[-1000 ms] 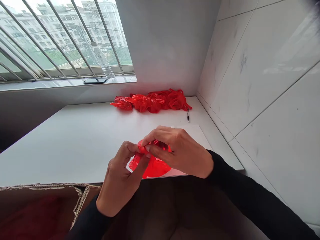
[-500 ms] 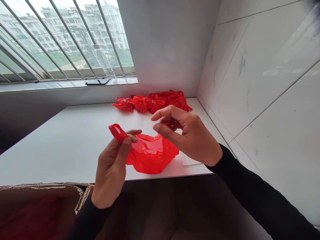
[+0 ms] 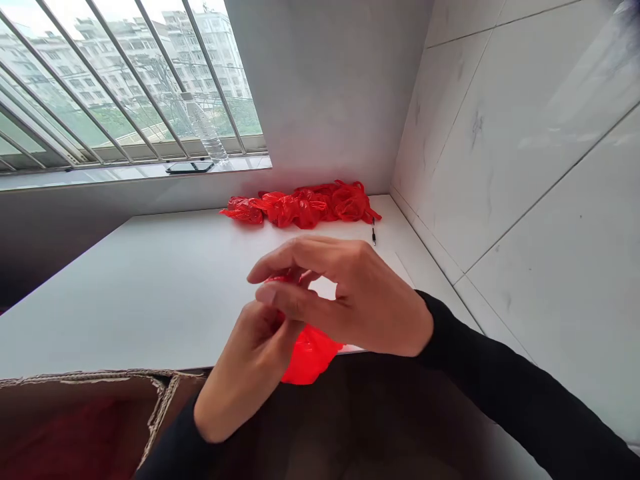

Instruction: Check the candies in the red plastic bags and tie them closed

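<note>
A red plastic bag (image 3: pixel 313 357) hangs below my two hands, just at the front edge of the white table (image 3: pixel 165 287). My left hand (image 3: pixel 255 363) is closed on the bag's upper part, its fingertips mostly hidden behind the other hand. Reaching across from the right, my right hand (image 3: pixel 340 293) curls over the bunched top of the bag, with red plastic showing between its thumb and fingers. The two hands touch or nearly touch.
Several crumpled red bags (image 3: pixel 305 205) lie along the wall at the table's back. A black cable plug (image 3: pixel 373 237) is near them. The windowsill holds a bottle (image 3: pixel 205 130) and a phone (image 3: pixel 190 167). A cardboard box (image 3: pixel 165 407) stands at front left.
My right hand has moved left and met my left hand, which has shifted right. The bag, spread between them before, is now gathered and hangs lower and narrower.
</note>
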The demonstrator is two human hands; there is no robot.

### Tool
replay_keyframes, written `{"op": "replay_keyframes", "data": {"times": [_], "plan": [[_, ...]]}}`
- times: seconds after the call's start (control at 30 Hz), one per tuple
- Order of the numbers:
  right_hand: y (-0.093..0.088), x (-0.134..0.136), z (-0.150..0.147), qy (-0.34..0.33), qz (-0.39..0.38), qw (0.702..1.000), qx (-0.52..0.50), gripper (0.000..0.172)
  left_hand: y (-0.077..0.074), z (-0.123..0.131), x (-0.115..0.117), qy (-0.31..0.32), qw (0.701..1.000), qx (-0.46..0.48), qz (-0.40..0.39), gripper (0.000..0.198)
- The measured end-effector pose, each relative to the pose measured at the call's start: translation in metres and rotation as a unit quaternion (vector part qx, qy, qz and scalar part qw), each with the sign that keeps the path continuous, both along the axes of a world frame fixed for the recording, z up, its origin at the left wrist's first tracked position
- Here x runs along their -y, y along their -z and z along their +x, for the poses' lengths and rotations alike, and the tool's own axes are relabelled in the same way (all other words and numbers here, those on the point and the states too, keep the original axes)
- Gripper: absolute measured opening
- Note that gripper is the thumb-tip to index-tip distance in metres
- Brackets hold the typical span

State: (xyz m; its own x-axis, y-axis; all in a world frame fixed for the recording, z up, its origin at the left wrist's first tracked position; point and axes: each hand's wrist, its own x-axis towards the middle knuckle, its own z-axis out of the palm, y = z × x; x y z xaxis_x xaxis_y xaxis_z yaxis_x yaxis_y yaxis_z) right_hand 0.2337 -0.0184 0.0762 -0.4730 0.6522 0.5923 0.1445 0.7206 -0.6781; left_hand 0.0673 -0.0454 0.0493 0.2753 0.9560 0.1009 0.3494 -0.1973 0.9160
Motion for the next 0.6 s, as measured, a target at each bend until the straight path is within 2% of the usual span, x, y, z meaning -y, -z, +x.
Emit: {"op": "replay_keyframes", "data": {"times": [0.07,0.13,0.27,0.43,0.5,0.6], "plan": [[0.003,-0.003,0.002,0.031,0.030,0.999,0.018,0.022,0.000,-0.001,-0.004,-0.001,0.999,0.038,-0.019,0.045],[0.008,-0.009,0.005,0.051,0.042,0.997,0.046,0.029,0.000,-0.004,-0.007,0.005,0.997,0.060,-0.040,0.048],[0.018,-0.019,0.011,0.013,0.007,0.998,0.056,0.020,0.005,-0.014,-0.009,0.009,0.995,0.055,-0.078,0.049],[0.023,-0.012,0.016,0.043,-0.035,0.998,0.030,0.017,0.013,-0.026,-0.017,-0.045,0.984,0.141,-0.103,0.033],[0.024,-0.007,0.018,0.022,-0.039,0.998,0.054,0.017,0.014,-0.029,-0.019,-0.030,0.985,0.141,-0.094,0.027],[0.030,-0.005,0.017,0.011,-0.049,0.996,0.067,0.012,0.013,-0.030,-0.019,0.006,0.992,0.080,-0.092,0.017]]}}
